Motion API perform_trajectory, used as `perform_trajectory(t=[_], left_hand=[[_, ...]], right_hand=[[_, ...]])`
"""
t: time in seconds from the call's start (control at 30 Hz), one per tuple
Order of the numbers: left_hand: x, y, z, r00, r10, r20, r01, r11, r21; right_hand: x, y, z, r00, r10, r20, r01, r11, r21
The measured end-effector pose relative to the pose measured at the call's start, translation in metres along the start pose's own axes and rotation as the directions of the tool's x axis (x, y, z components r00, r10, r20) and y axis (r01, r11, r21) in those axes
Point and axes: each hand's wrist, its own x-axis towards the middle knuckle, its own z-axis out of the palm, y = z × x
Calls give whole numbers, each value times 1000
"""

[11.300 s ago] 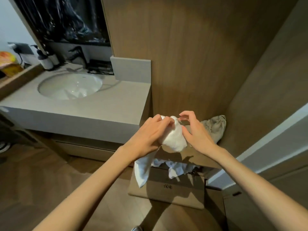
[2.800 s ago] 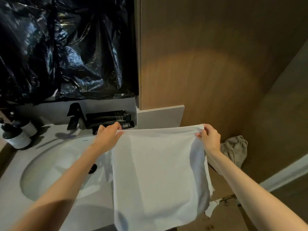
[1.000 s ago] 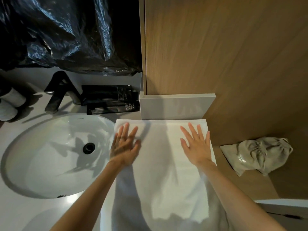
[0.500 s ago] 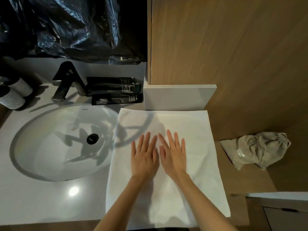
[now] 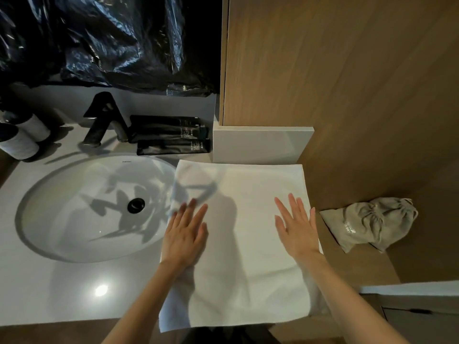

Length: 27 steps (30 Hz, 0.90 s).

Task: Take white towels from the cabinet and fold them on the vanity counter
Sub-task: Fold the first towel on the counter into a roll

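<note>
At frame left, white sink (image 5: 74, 219) sunk into vanity counter (image 5: 49, 294). Toward centre, spread flat on that counter: white towel (image 5: 248, 264), pressed near its side edges by left hand (image 5: 185, 235) and right hand (image 5: 298, 232), fingers straight, clasping nothing. Far right, grey drawstring bag (image 5: 372, 224).

- You have one white towel (image 5: 248, 244) in front of you.
- You show two hands: your left hand (image 5: 185, 238) and your right hand (image 5: 296, 229).
- You can count one sink (image 5: 74, 219) and one black faucet (image 5: 104, 117).
- You have three black tubes (image 5: 171, 147).
- You have two white bottles (image 5: 18, 144).
- You have one grey drawstring bag (image 5: 372, 224).
</note>
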Motion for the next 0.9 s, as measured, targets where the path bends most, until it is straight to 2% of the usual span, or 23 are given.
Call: perform_trajectory(t=[0.1, 0.2, 0.27, 0.4, 0.57, 0.67, 0.8, 0.9], left_hand=[[-5, 10, -2, 999, -41, -31, 39, 997, -67], [-27, 34, -4, 994, -42, -98, 28, 990, -137], [-45, 47, 2, 996, -14, -84, 3, 991, -137], [-67, 41, 16, 999, 4, -40, -8, 994, -106], [-77, 15, 13, 990, 135, -32, -136, 990, -25], [-78, 10, 10, 989, 144, -23, -145, 989, -39], [-78, 7, 9, 987, 157, -21, -158, 987, -39], [-76, 7, 8, 986, 165, -4, -165, 986, -35]], right_hand=[[-8, -28, -9, 997, 67, 43, -69, 997, 37], [-32, -80, -16, 1000, -19, 10, 16, 980, 196], [-51, -114, -5, 998, -51, 39, 40, 972, 231], [-83, -142, 28, 998, -42, 49, 35, 988, 148], [-98, -96, 27, 986, -167, 25, 168, 986, -4], [-109, -48, 18, 998, -55, 4, 55, 998, -2], [-125, -3, 9, 990, 130, 49, -128, 990, -52], [-130, 5, 4, 950, 288, 124, -302, 945, 123]])
